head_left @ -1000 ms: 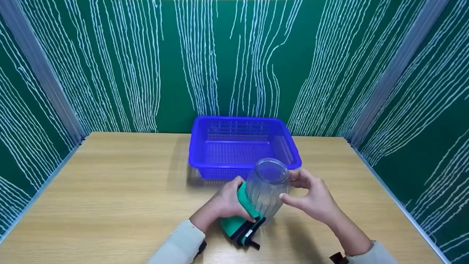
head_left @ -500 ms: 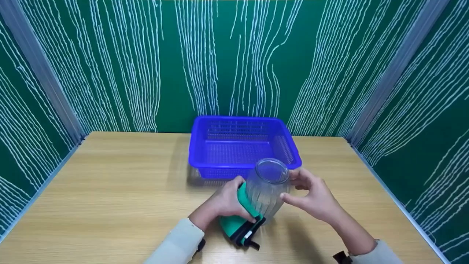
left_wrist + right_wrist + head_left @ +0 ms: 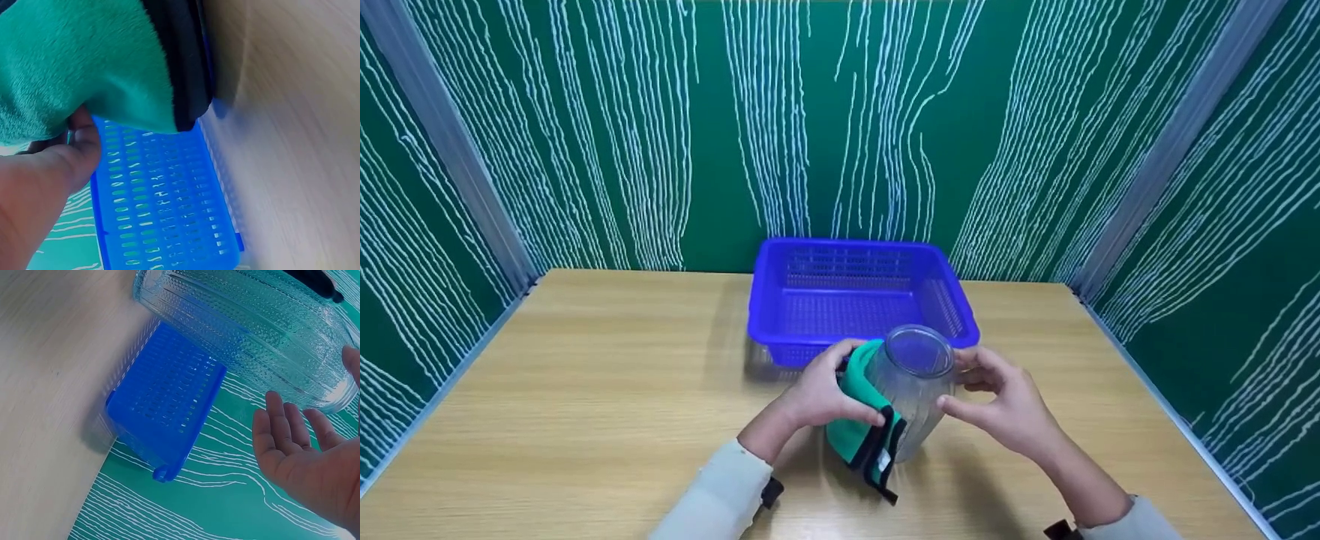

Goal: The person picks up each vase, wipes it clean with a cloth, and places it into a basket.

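Left hand point(image 3: 823, 390): thumb in front and fingers behind, grasping a green cloth point(image 3: 844, 442). The cloth lies against the near-left side of the jar point(image 3: 915, 397), its black edging running past the thumb tip and its lower corner hanging below the fingers; a small white label point(image 3: 883, 459) shows below the thumb. Right hand point(image 3: 1001, 397): thumb and fingers loosely curved round the opposite side of the jar, close to its upper end. The jar, of clear ribbed glass with a pebbled surface, thus stands between the fingers of both hands, its round end uppermost; whether its lower end touches the table point(image 3: 660, 375) cannot be told. Just beyond the fingers of both hands sits a blue basket point(image 3: 840, 340), its near rim partly behind the jar. Behind the wrists, pale sleeves point(image 3: 712, 495) cover the forearms. Farthest from the fingers, past the basket, rises a green wall point(image 3: 720, 150) marked with wavy white lines
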Motion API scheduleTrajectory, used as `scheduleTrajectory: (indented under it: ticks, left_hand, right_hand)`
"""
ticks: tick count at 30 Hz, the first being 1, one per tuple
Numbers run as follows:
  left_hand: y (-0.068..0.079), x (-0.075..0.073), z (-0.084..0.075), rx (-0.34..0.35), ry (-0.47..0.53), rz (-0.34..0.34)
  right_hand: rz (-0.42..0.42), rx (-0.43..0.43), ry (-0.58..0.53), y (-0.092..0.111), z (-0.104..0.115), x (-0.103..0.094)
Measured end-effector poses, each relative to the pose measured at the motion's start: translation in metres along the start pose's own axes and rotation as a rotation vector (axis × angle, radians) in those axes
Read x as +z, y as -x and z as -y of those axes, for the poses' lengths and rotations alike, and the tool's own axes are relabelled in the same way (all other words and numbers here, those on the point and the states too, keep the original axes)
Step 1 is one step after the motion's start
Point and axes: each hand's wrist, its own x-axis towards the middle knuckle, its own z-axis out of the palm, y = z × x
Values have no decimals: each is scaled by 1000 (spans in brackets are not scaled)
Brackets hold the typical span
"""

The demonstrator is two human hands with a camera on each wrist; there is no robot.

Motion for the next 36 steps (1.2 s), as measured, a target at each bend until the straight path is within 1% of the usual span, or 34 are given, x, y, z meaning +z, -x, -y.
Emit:
scheduleTrajectory:
  ticks: [3,5,9,11,16,21,24,27,29,35,36]
  left_hand:
    - [-1,-1,-4,13,46,-13]
    - [-2,-3,-7,9,92,-16]
    - [-4,-5,-14,-10,157,-9]
    - [-5,-6,-17,-9,182,3]
    - [-8,-6,-24,-9,193,33]
    - [-6,-11,-31,-39,157,82]
    - [-3,-14,-39,-27,170,124]
    - [1,-16,-44,-6,190,147]
    - [1,-14,-42,17,196,144]
    - [-9,-2,-21,49,191,89]
    - [-9,-1,-20,46,192,86]
  right_hand:
    - [0,5,15,0,1,0]
    - [1,8,19,0,1,0]
    - [-1,2,17,1,1,-1]
    - [1,-17,8,1,0,-1]
    - [10,-46,-15,2,2,-1]
    - [16,-18,-6,5,20,-2]
    - [22,-14,11,6,29,-4]
    - [23,-16,26,7,34,-4]
    - [20,-19,34,7,36,-4]
    - [11,-13,63,6,36,-3]
    - [10,-4,66,6,36,-3]
